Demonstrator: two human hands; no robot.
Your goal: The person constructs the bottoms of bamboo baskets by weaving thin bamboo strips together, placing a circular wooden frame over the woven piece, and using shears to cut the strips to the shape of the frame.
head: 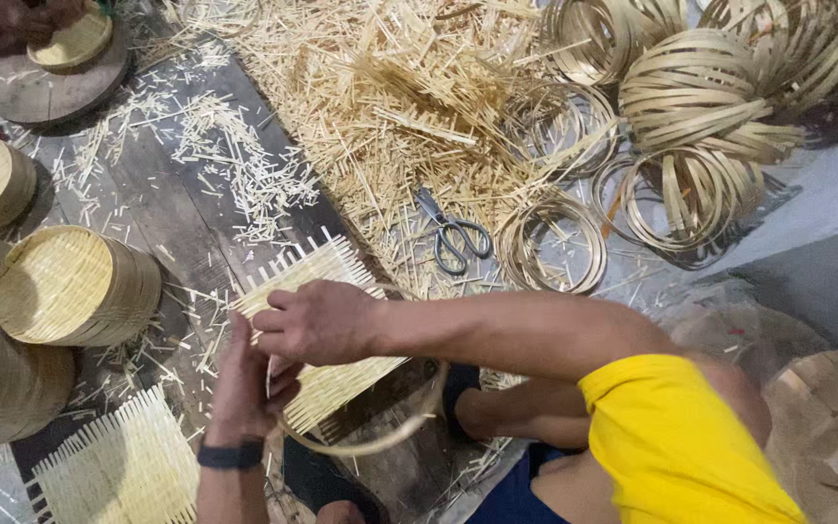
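Bamboo mat [327, 330], square and woven, sits over a bamboo hoop [380, 442] above the floor. My right hand [317, 320] presses curled fingers on top; my left hand [249, 388] pinches its near edge. Scissors [453, 233] lie well apart among splinters.

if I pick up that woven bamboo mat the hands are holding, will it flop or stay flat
The woven bamboo mat probably flexes slightly yet stays flat: its strips interlock. It looks thin, so likely light. Loose strip ends fringe its edges and might snag or fray.
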